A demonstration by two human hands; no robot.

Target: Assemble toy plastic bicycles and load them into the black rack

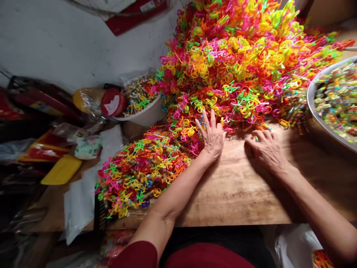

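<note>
A large heap of bright plastic pieces (223, 67), pink, yellow, orange and green with ring-like and thin parts, covers the back of the wooden table (223, 197). My left hand (212, 137) lies with fingers spread at the heap's front edge, touching the pieces. To its right, my right hand (266, 149) rests low over the bare wood with its fingers curled. A bit of something small and coloured shows at those fingers; its kind is too small to tell. A lower pile of similar pieces (145, 167) spreads left of my left forearm.
On the right stands a metal basin (314, 100) filled with small wrapped, colourful items. A white tub (147, 115) of small mixed pieces sits at the back left, beside a red round lid (113, 102). Farther left are a yellow scoop-like piece (61, 170) and plastic sheets (79, 204).
</note>
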